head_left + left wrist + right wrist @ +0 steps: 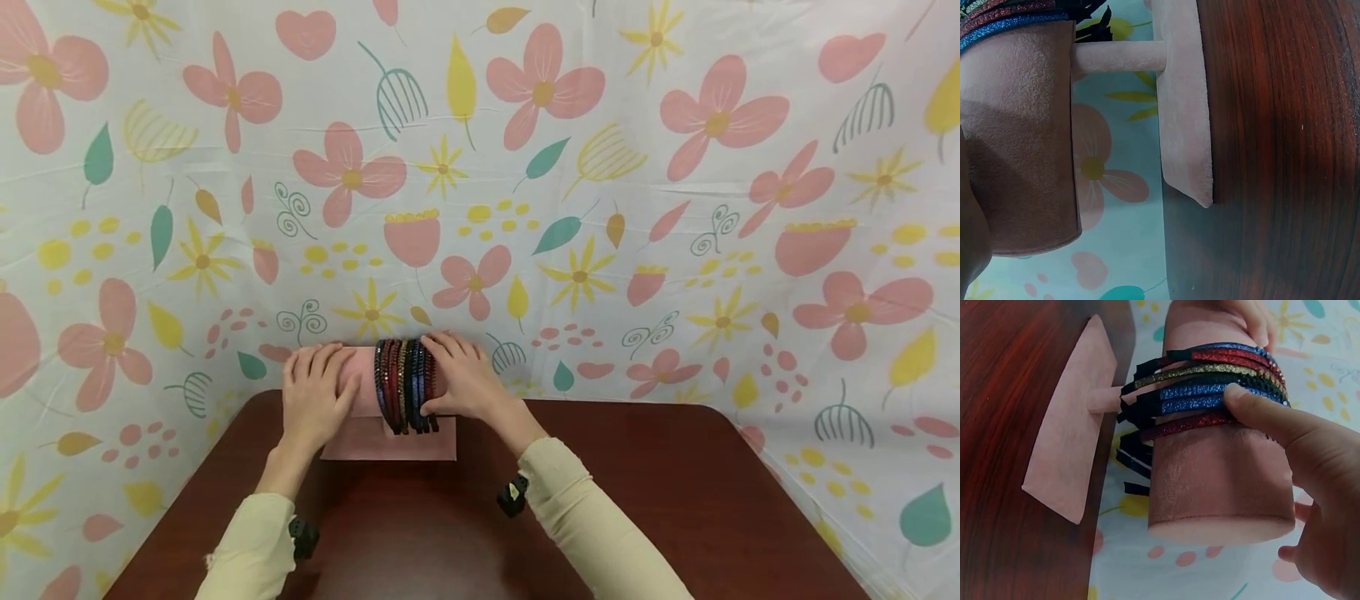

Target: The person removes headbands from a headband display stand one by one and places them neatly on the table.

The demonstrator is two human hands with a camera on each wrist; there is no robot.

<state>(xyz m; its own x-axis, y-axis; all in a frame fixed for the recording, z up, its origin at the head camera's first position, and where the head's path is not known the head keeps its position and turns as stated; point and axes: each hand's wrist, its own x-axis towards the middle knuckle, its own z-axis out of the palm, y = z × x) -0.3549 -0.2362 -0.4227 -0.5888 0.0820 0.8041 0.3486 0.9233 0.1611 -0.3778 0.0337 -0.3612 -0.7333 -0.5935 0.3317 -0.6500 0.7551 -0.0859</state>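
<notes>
A pink velvety headband stand [362, 392] has a horizontal roll on a short post above a flat base [431, 448]. Several glittery headbands [402, 387] in red, gold, blue and black hug the roll side by side, their dark tips hanging below it. My left hand [313, 398] holds the roll's left end, fingers over the top and thumb in front. At the right of the row, my right hand [468, 382] grips the headbands. In the right wrist view its thumb lies on a blue headband [1191, 404]; the other fingers are mostly hidden behind the roll.
The stand is near the back edge of a dark reddish-brown wooden table [600, 500]. Behind it hangs a white cloth [570, 325] printed with flowers and leaves. Black wrist devices [513, 497] sit by both sleeves.
</notes>
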